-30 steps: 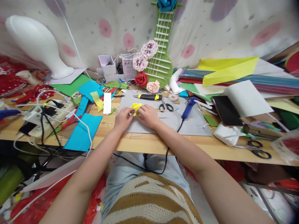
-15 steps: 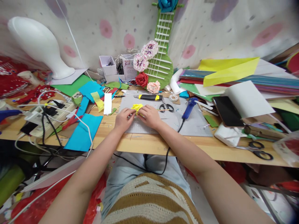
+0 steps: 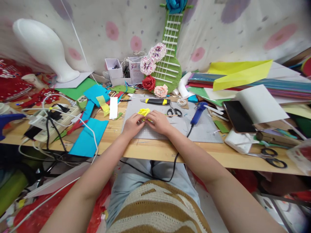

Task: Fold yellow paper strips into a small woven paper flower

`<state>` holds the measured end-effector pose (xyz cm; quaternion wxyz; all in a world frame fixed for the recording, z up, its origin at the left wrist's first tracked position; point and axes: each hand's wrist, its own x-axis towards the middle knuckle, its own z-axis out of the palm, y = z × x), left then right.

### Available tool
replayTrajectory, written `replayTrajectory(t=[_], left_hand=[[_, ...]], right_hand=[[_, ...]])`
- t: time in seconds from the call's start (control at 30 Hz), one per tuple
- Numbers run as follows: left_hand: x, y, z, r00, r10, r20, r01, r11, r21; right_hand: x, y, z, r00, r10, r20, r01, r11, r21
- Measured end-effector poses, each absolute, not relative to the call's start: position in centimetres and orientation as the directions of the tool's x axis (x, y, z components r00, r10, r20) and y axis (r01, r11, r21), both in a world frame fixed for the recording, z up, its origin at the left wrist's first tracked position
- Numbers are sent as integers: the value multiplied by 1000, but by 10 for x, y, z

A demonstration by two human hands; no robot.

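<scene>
Both my hands meet over the grey cutting mat (image 3: 206,129) near the middle of the wooden table. My left hand (image 3: 132,124) and my right hand (image 3: 158,122) have their fingers pinched together on a small crumpled piece of yellow paper (image 3: 143,112), which shows between and just beyond the fingertips. A yellow-and-black utility knife (image 3: 155,101) lies just behind the paper. Small black scissors (image 3: 174,112) lie to the right of my right hand.
A blue glue gun (image 3: 198,113) with a black cord lies right of the scissors. A phone (image 3: 238,116), white paper and stacked coloured sheets (image 3: 243,76) fill the right side. Blue paper pieces (image 3: 88,137), a power strip (image 3: 48,121) and cables lie left. A green paper guitar (image 3: 167,61) with paper flowers leans at the back.
My hands stay on the yellow paper, with only slight finger shifts. The view has drifted a little to the right.
</scene>
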<state>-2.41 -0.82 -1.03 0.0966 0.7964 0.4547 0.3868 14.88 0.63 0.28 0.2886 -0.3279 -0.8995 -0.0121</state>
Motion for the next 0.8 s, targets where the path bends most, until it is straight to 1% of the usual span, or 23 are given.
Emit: replayTrajectory(t=[0.17, 0.37, 0.6, 0.8], left_hand=[[-24, -7, -12, 298, 783, 547, 624, -593, 509], [-25, -6, -10, 295, 793, 533, 649, -576, 498], [-25, -5, -10, 362, 804, 472, 616, -586, 526], [-27, -4, -12, 320, 810, 491, 637, -568, 522]], right_hand=[[151, 8, 3, -631, 552, 545, 565, 809, -165], [149, 8, 3, -641, 549, 537, 561, 812, -162], [152, 9, 1, -647, 558, 520, 568, 807, -159], [150, 10, -1, -643, 550, 533, 584, 802, -123]])
